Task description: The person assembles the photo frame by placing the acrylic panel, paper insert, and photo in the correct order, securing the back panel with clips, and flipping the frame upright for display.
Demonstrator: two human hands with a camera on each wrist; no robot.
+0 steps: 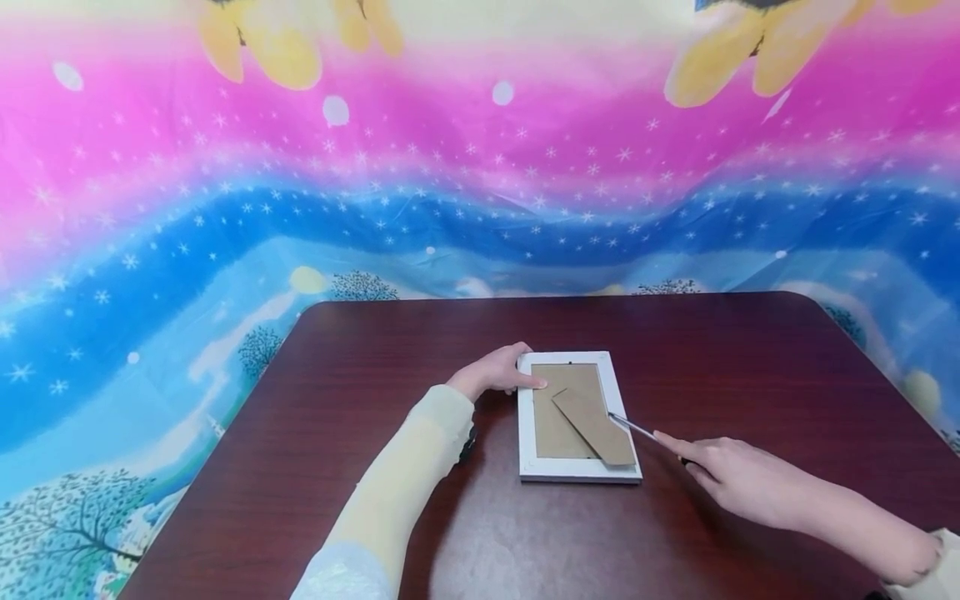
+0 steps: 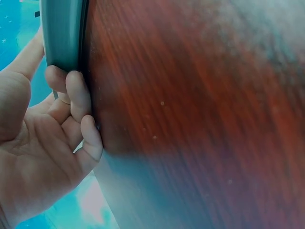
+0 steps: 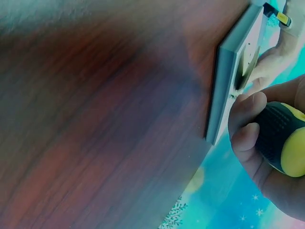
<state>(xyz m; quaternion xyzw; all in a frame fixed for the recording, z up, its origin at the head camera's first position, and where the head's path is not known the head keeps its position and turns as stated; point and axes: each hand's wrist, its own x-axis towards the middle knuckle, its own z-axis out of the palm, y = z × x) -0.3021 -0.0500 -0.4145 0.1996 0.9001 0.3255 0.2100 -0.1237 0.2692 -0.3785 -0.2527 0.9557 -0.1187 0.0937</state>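
Observation:
A white picture frame [image 1: 528, 433] lies back side up on the table, showing its brown backing board [image 1: 551, 425] and a slanted brown stand leg [image 1: 597, 429]. My left hand [image 1: 495, 369] grips the left edge, thumb over the backing; in the left wrist view, its fingers [image 2: 78, 95] curl against the frame's side [image 2: 63, 36]. From the right, my right hand [image 1: 746, 479] holds a screwdriver [image 1: 633, 424] by its black and yellow handle [image 3: 281, 136]. The metal tip meets the inner right edge of the frame, beside the leg. Exactly what it touches there is too small to tell.
The dark reddish-brown wooden table [image 1: 390, 350] has rounded far corners. Behind it hangs a pink and blue cloth [image 1: 480, 167] printed with snowflakes and trees. A dark band [image 1: 468, 446] sits at the left wrist.

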